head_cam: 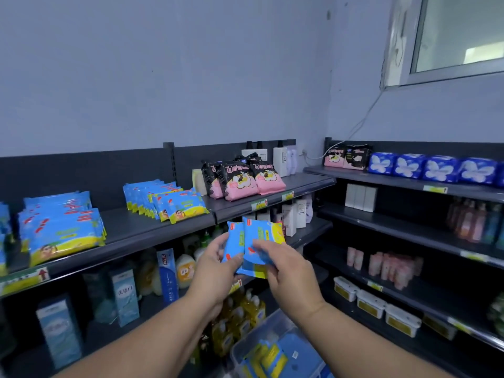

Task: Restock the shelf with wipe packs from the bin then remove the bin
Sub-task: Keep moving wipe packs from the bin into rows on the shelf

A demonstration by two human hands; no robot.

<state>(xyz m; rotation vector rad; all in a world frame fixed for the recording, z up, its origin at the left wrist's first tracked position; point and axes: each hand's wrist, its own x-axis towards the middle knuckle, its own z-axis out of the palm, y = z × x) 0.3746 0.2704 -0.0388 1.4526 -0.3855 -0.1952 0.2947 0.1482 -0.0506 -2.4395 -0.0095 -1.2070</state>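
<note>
Left hand [215,268] and right hand [291,274] gripping wipe packs [256,236], bare shelf [122,227] stretch up-left

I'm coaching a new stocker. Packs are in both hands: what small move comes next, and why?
Probably raise the held wipe packs onto the top shelf beside the standing row: left hand and right hand grip them just below its edge.
</note>
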